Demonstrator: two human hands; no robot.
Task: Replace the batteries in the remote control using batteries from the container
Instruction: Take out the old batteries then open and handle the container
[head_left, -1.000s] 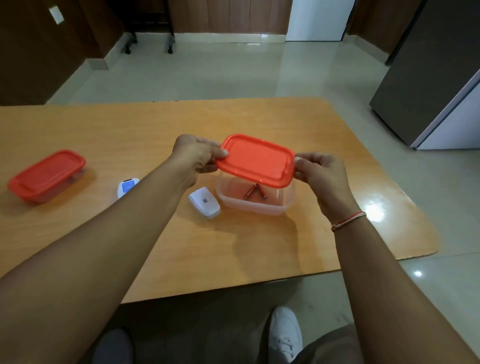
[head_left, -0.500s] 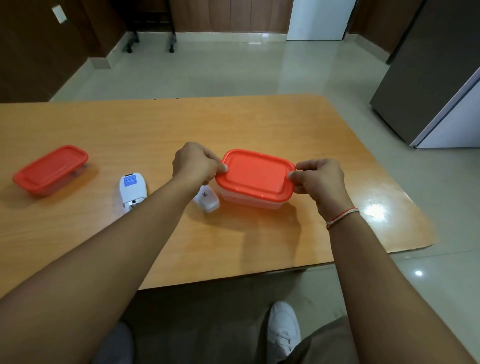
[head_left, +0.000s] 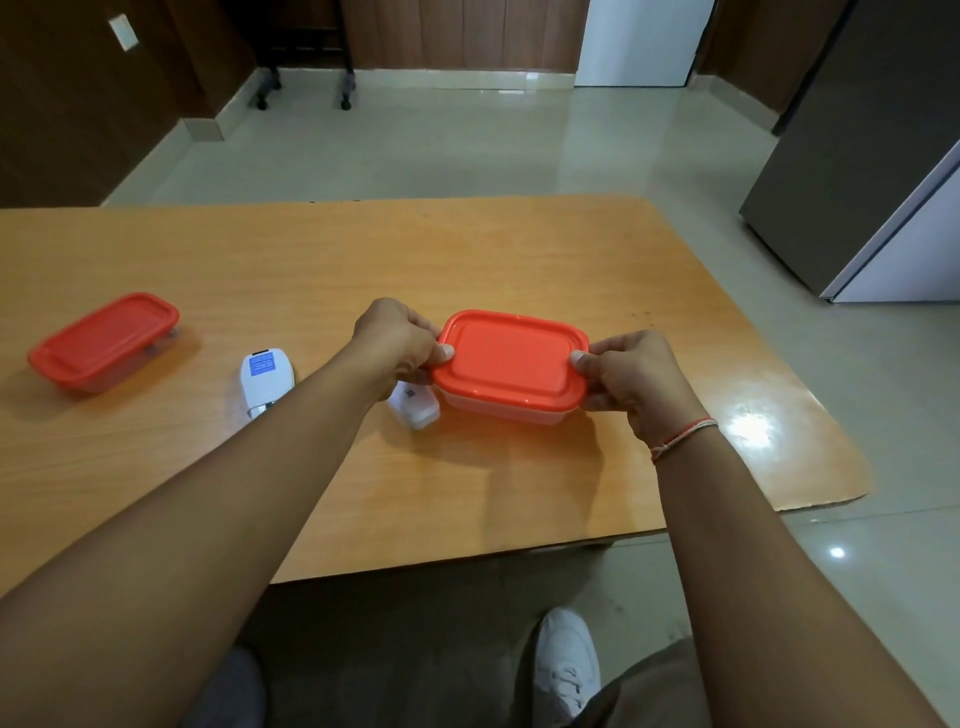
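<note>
A clear plastic container (head_left: 498, 413) stands on the wooden table (head_left: 519, 260), covered by its red lid (head_left: 511, 358). My left hand (head_left: 397, 340) grips the lid's left edge and my right hand (head_left: 631, 371) grips its right edge, thumbs on top. The batteries inside are hidden under the lid. The white remote control (head_left: 265, 382) lies left of my left forearm, back side up with a blue label. Its white battery cover (head_left: 414, 408) lies just left of the container, partly behind my left hand.
A second red-lidded container (head_left: 104, 338) sits at the table's far left. The table's right edge and near edge are close to the container. A grey cabinet (head_left: 857, 156) stands on the floor at right. My white shoe (head_left: 566, 665) shows below the table.
The red lid was held tilted above the open container with batteries showing; both hands lowered it onto the container, and it now sits flat on the rim.
</note>
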